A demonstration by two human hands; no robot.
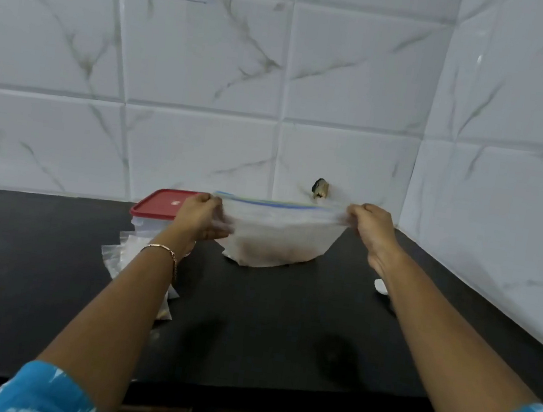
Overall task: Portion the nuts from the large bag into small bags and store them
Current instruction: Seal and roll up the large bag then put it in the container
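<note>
Counter (264, 326) nearest, small bags (119, 251) lying by left forearm. Beyond, left hand (201, 217) and right hand (369, 225) each pinching a top corner of big bag (276, 241), standing mid-counter, zip stretched taut. Likely opening it; next, gentle parting of zip. Tub (163, 207) behind.

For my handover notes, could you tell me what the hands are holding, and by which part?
The large bag: the left hand grips its top left corner, the right hand its top right corner.

Soft even light, motion blur, wide-angle bowing
</note>
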